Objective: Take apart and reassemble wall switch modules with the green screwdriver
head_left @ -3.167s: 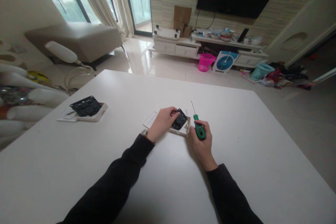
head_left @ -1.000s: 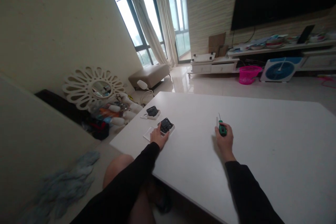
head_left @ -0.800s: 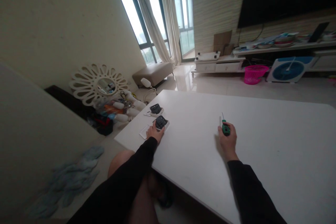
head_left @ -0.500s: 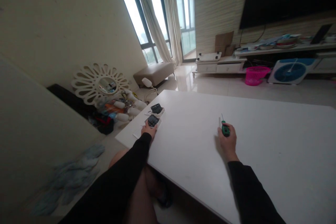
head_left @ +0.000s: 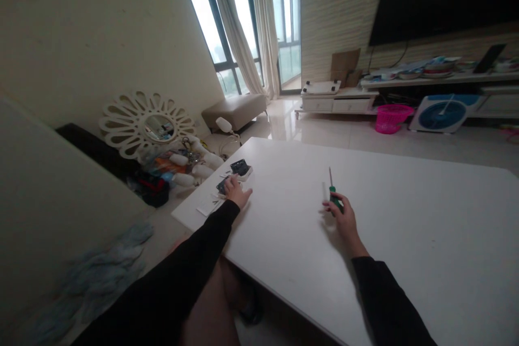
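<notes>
My left hand (head_left: 237, 193) lies near the table's left edge, fingers flat on a black socket module in a white plate (head_left: 221, 187). A second black module in a white plate (head_left: 241, 168) sits just beyond it. A loose white cover plate (head_left: 206, 208) lies at the table's corner beside my hand. My right hand (head_left: 340, 216) rests mid-table, fingers curled round the handle of a green screwdriver (head_left: 334, 198) whose thin shaft points away from me. Both arms wear black sleeves.
The white table (head_left: 385, 259) stretches to the right. On the floor to the left are a white flower-shaped mirror (head_left: 146, 127), clutter and a grey cloth (head_left: 101, 275). Further back stand a beige bench (head_left: 233, 111), a pink basket (head_left: 391, 117) and a TV stand (head_left: 405, 86).
My left hand has slid the socket plate leftward across the table to the left edge, next to the second one. My view swung left. The right hand and screwdriver shifted slightly left.
</notes>
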`<state>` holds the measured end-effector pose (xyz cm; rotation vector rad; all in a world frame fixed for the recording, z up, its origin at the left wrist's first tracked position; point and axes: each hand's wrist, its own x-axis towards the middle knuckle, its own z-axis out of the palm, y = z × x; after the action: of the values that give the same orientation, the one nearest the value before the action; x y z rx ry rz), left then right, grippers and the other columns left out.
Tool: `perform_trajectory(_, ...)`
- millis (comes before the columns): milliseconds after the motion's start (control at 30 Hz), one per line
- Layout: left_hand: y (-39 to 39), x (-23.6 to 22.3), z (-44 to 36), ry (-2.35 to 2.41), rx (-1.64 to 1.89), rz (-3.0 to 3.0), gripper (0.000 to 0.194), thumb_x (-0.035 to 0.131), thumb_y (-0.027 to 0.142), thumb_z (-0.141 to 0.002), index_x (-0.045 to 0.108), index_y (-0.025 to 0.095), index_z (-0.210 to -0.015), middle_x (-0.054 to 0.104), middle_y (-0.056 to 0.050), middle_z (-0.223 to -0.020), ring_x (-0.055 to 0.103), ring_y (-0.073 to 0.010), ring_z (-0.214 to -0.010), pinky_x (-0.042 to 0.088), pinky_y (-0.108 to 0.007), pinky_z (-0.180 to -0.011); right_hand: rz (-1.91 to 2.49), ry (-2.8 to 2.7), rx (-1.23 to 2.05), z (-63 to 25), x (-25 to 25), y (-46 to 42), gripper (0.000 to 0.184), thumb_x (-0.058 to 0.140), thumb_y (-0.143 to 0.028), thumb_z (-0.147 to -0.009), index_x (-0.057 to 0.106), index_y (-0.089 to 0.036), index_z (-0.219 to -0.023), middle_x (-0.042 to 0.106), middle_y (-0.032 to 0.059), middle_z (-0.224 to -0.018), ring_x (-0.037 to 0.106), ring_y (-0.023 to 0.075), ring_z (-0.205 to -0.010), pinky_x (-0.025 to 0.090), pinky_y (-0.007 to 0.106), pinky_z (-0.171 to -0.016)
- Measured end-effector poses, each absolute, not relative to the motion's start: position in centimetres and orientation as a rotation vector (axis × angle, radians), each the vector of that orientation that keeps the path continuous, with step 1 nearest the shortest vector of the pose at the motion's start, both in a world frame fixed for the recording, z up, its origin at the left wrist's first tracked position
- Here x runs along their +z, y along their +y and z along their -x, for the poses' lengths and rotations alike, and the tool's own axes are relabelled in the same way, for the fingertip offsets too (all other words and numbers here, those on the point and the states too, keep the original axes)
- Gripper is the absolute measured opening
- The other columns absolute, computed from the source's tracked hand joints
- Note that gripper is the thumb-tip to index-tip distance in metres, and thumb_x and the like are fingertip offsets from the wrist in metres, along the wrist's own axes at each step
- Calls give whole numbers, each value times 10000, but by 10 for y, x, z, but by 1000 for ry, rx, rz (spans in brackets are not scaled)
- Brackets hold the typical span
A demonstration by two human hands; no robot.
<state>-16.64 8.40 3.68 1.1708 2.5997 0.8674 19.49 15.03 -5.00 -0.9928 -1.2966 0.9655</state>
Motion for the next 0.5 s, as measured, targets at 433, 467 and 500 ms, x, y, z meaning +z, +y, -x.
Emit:
perform_trajectory(433,85,16,44,1149,837,-846,593,836,642,-734,626,174,-1032,700,-43,-926,713,-182,-816,560,-280,-694,815,-1662,1149,-128,-43,73,383,703,-369,-989,604,-301,-1353,694,124,-1390,688,290,-1269,592,505,-1075)
perform_trajectory(467,86,15,45,1121,835,-833,610,856,643,-706,626,169,-1012,695,-38,-902,709,-187,-802,566,-293,-695,819,-1697,1119,-130,-42,74,378,694,-360,-996,612,-301,-1361,687,126,-1402,678,292,-1286,589,510,-1088)
perform_trajectory(500,89,16,48,1104,823,-834,600,859,632,-701,625,163,-993,695,-39,-887,709,-192,-790,574,-310,-698,820,-1726,1091,-132,-41,75,361,678,-354,-1006,621,-303,-1360,686,125,-1404,677,293,-1288,590,515,-1091)
